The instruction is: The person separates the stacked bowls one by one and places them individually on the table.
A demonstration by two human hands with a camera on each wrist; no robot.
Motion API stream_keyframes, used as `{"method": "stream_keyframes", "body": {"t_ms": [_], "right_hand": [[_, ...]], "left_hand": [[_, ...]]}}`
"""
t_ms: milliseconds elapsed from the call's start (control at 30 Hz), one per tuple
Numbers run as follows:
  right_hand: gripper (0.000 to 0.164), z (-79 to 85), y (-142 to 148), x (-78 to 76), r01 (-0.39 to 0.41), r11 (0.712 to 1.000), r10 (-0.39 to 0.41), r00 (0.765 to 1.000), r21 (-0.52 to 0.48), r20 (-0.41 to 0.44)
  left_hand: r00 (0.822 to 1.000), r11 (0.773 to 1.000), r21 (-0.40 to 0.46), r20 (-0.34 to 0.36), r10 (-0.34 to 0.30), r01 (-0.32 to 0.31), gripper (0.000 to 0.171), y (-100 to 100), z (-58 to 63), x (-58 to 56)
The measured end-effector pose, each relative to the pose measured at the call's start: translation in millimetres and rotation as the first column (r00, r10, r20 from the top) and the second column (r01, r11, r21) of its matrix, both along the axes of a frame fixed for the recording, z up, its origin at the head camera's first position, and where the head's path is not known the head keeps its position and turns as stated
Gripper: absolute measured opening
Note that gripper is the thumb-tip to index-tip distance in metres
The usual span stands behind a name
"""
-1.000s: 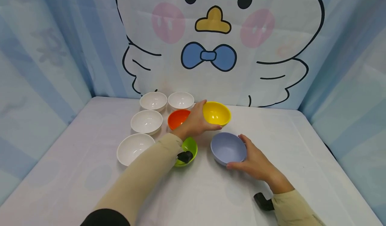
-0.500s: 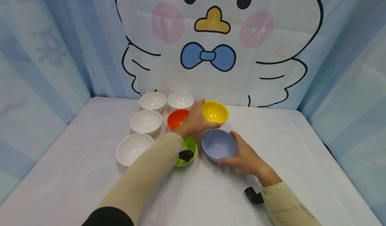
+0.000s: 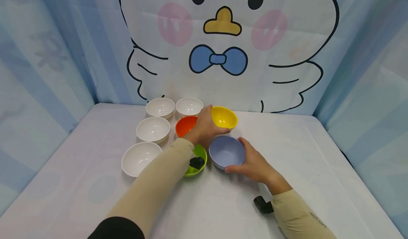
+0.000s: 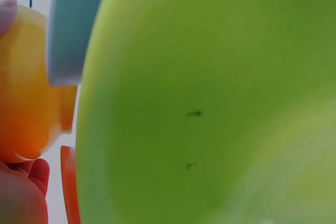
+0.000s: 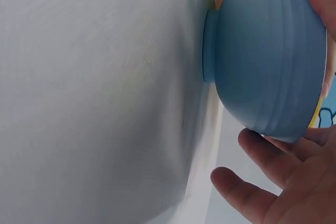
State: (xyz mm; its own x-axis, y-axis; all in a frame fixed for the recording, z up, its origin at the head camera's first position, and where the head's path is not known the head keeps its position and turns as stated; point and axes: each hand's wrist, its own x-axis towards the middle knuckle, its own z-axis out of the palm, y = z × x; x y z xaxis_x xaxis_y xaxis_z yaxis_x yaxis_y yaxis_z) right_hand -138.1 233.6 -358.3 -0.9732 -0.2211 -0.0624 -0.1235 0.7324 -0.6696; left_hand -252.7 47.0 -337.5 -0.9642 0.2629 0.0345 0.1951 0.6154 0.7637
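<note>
My left hand [image 3: 205, 127] grips the yellow bowl [image 3: 224, 117], thumb on its near side and fingers on its left. The light blue-violet bowl [image 3: 227, 152] is held at its right side by my right hand [image 3: 256, 164], thumb at the near rim. In the right wrist view this bowl [image 5: 268, 56] sits between thumb and fingers, its foot close to the tablecloth. An orange bowl [image 3: 184, 126] is partly hidden behind my left hand. Below my left wrist lies a green bowl [image 3: 201, 151], which fills most of the left wrist view.
Several white bowls stand at the left: a near one [image 3: 140, 159], a middle one [image 3: 153, 129] and two at the back [image 3: 160, 107]. A white cloth covers the table [image 3: 318, 168]. Behind it hangs a curtain [image 3: 287, 90] with a cartoon bird.
My right hand has moved the blue-violet bowl left and slightly back, close to the green bowl and my left hand. The yellow bowl has shifted slightly left with my left hand.
</note>
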Motion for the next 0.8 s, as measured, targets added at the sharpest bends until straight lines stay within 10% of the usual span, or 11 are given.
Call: {"method": "stream_keyframes", "body": {"t_ms": [800], "right_hand": [[0.121,0.9,-20,-19.9,0.009,1.000,-0.008,0.999,-0.026,0.037]], "left_hand": [[0.995,0.995,0.097,-0.098,0.002,0.007,0.106,-33,24.2,6.7]]}}
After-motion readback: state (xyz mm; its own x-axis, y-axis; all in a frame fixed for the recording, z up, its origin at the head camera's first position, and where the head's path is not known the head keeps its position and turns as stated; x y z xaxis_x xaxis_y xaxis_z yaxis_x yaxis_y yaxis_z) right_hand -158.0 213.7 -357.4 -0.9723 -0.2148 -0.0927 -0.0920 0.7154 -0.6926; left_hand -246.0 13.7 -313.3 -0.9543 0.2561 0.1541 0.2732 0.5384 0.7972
